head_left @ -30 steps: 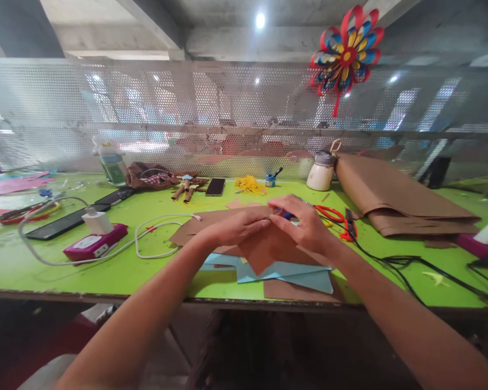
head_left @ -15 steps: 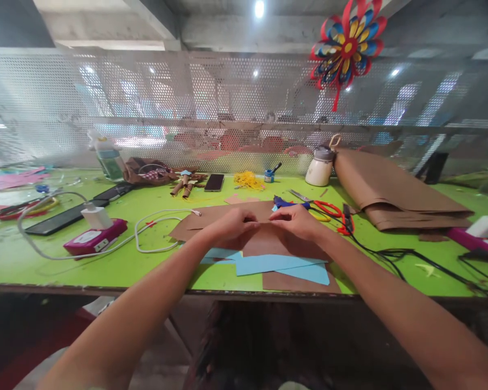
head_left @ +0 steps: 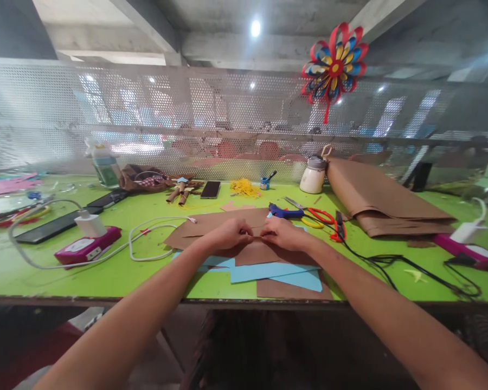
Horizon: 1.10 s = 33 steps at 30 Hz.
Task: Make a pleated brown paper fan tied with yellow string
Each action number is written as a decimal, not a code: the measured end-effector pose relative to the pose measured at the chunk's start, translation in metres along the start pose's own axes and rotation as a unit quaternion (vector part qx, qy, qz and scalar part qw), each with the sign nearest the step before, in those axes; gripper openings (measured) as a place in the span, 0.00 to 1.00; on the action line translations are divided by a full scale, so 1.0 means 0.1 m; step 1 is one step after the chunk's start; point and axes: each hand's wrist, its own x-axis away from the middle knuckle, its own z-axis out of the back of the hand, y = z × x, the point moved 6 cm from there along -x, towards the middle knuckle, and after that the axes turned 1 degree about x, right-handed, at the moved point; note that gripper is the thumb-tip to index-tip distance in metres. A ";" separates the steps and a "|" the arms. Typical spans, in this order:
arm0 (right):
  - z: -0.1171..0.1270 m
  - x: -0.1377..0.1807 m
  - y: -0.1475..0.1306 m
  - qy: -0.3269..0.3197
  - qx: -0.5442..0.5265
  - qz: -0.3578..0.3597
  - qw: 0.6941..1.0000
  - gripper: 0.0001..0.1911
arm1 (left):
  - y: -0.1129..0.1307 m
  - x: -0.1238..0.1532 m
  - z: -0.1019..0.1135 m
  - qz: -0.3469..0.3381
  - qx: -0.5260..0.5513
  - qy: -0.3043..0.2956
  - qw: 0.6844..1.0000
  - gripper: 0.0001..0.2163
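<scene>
My left hand [head_left: 230, 234] and my right hand [head_left: 282, 233] meet knuckle to knuckle over a folded piece of brown paper [head_left: 264, 253] on the green table [head_left: 106, 271]. Both hands are closed in a pinch on the paper's upper edge. Light blue paper sheets [head_left: 276, 272] lie under and in front of the brown piece. A larger brown sheet [head_left: 203, 230] lies behind my left hand.
Red-handled scissors [head_left: 319, 215] and a blue tool [head_left: 282, 212] lie just behind my right hand. A stack of brown paper [head_left: 374, 197] sits at the right, black cables [head_left: 394, 262] beside it. A pink power bank [head_left: 87, 246] with white cable is at the left.
Both hands drew closer to me and came together, going from flat and spread over the brown paper to pinching its edge. The camera view tilted slightly.
</scene>
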 end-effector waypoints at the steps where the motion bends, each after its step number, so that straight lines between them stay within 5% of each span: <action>1: 0.00 -0.01 -0.01 -0.001 0.010 0.007 1.000 0.10 | 0.00 0.00 0.00 -0.006 -0.008 -0.003 1.000 0.11; 22: 0.00 0.06 -0.02 -0.015 0.004 0.015 1.000 0.08 | 0.15 0.07 0.05 -0.040 -0.136 -0.034 0.989 0.13; 33: 0.04 0.08 -0.09 -0.052 0.028 0.025 0.998 0.10 | 0.14 0.07 0.03 0.007 -0.145 -0.110 0.983 0.18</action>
